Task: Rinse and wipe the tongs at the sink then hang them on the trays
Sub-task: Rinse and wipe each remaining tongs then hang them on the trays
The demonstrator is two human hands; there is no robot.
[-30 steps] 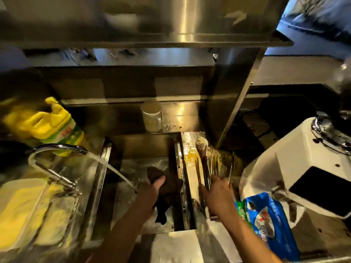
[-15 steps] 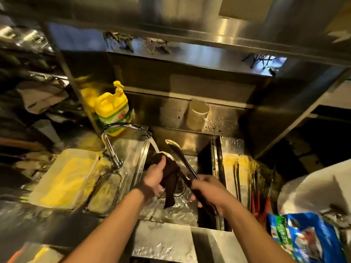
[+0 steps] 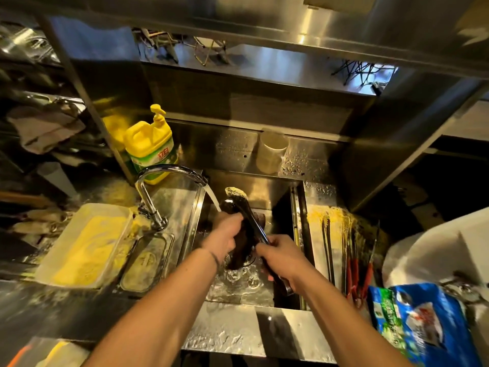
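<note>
Metal tongs point(image 3: 244, 207) point up and away over the steel sink point(image 3: 267, 189), their scalloped tips coated in yellow crumbs. My right hand point(image 3: 280, 256) grips their handle end. My left hand point(image 3: 225, 235) holds a dark cloth point(image 3: 242, 247) wrapped against the tongs' shaft. Water runs from the curved tap point(image 3: 161, 178) onto the cloth and tongs and pools in the basin. To the right of the sink, more tongs point(image 3: 328, 245) and red-handled tools point(image 3: 353, 271) lie in a tray point(image 3: 313, 215) with yellow residue.
A yellow dish-soap pump bottle point(image 3: 149, 144) stands behind the tap. A white tub of yellow crumbs point(image 3: 84, 245) and a small steel pan point(image 3: 146, 260) sit left of the sink. A pale cup point(image 3: 271, 152) stands on the back ledge. A blue packet point(image 3: 420, 321) lies at right.
My right hand lifted one pair of tongs from the right-hand tray into the sink. My left hand brought the cloth up around them under the running water.
</note>
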